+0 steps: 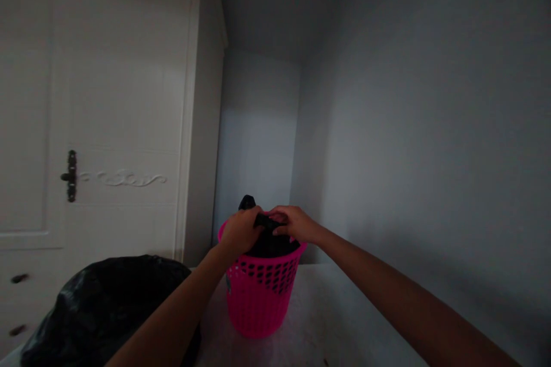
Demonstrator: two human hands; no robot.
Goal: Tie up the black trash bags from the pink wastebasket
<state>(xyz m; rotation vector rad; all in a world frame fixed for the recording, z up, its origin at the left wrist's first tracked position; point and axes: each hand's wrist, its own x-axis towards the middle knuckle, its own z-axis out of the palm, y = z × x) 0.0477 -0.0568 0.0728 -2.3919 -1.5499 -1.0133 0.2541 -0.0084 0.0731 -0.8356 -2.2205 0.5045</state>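
A bright pink plastic basket (262, 304) with a pattern of holes stands upright in front of me. Black plastic bag (271, 245) material fills its mouth, and one tuft of it sticks up at the far left of the rim. At the left of the opening, my left hand (242, 231) is closed on a gathered edge of the bag. My right hand (296, 223) reaches over the right side with curled fingers and pinches the same black plastic. Part of the far rim is hidden behind both hands.
A large black garbage bag (107, 304) bulges at lower left, partly behind my left forearm. The basket rests on a pale surface (327, 315). A white wardrobe (124, 97) rises at left, and a plain wall (422, 126) runs along the right.
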